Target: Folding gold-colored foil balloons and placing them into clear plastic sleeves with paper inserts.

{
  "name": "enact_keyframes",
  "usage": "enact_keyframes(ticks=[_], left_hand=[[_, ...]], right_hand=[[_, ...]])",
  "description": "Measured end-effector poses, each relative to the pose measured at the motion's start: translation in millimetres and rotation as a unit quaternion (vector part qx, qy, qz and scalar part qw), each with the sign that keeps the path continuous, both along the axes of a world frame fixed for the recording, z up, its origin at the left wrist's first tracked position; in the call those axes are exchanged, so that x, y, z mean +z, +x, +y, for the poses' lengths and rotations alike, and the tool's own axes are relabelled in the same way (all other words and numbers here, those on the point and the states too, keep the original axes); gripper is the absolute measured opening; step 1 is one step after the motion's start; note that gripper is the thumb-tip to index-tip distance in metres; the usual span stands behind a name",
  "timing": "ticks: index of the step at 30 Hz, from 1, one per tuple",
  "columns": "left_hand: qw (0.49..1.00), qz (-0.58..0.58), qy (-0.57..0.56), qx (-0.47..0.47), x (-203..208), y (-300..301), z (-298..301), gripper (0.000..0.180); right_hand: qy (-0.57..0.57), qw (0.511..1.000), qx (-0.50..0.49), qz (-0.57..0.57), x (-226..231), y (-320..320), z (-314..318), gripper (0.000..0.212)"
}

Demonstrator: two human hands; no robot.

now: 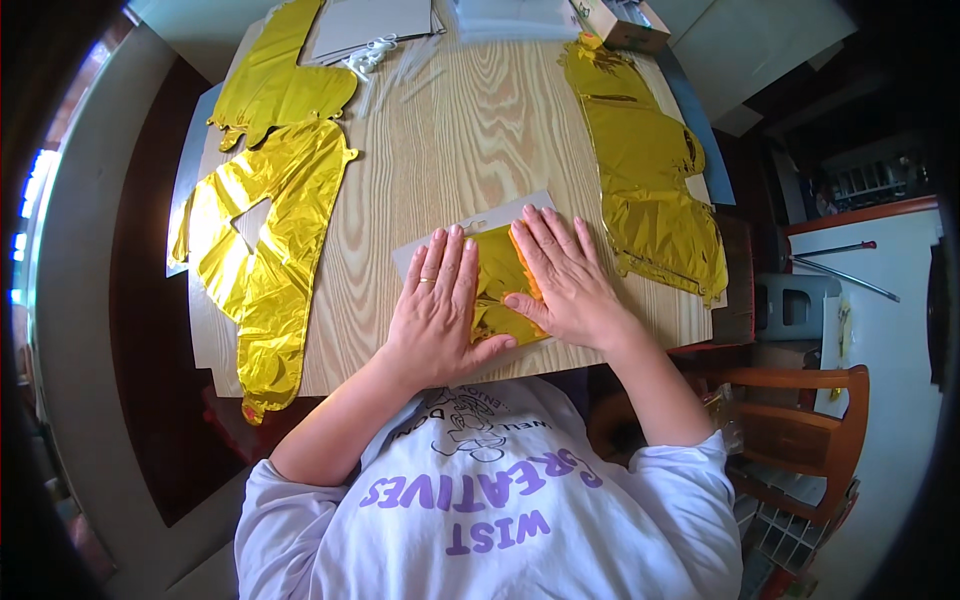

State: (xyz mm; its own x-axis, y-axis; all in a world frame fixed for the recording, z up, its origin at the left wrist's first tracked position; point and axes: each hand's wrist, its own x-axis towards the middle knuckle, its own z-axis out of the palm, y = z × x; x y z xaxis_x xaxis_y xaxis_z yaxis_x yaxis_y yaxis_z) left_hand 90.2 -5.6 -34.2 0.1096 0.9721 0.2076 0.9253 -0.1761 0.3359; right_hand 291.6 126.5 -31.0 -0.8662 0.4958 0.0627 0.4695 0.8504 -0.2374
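Right in front of me, near the table's close edge, a gold foil balloon (496, 262) lies folded into a small flat packet. Beneath it is a grey card (408, 257) with a hanging slot at its far edge. My left hand (432, 312) presses flat on the left side of the packet and card, fingers stretched out. On the right side, my right hand (572, 290) lies flat too, its thumb reaching in over the foil. Some orange edging shows beside the right fingers. The palms hide part of the packet and card.
Unfolded gold foil balloons lie at the left (283, 250), far left (285, 90) and right (645, 150). Toward the back are grey cards (365, 28), white ribbon pieces (372, 55), clear straws (405, 75), clear plastic sleeves (510, 18) and a cardboard box (640, 35). A wooden chair (845, 430) stands right.
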Motion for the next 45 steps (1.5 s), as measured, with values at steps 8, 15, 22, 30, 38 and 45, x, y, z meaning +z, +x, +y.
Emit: enact_keyframes(ticks=[8, 15, 22, 30, 38, 45], left_hand=[[0.989, -0.108, -0.028, 0.101, 27, -12, -21, 0.114], [0.996, 0.025, -0.014, 0.088, 4, 14, -12, 0.107], [0.997, 0.014, -0.03, 0.066, 4, 11, -11, 0.109], [0.994, 0.029, -0.095, -0.04, 19, -19, 13, 0.111], [0.988, 0.046, -0.138, -0.051, 29, -19, 21, 0.108], [0.988, 0.128, -0.072, -0.037, -1, -18, 12, 0.06]], right_hand=[[-0.289, 0.948, -0.048, 0.125, 59, 15, 32, 0.085], [-0.05, 0.998, 0.041, -0.008, 5, -20, 1, 0.077], [-0.012, 0.999, 0.05, -0.011, 0, -15, 8, 0.08], [-0.071, 0.997, 0.001, -0.029, 33, -16, 36, 0.071], [-0.135, 0.922, -0.272, 0.24, 19, -164, 402, 0.046], [0.064, 0.851, -0.517, 0.061, -12, -240, 441, 0.062]])
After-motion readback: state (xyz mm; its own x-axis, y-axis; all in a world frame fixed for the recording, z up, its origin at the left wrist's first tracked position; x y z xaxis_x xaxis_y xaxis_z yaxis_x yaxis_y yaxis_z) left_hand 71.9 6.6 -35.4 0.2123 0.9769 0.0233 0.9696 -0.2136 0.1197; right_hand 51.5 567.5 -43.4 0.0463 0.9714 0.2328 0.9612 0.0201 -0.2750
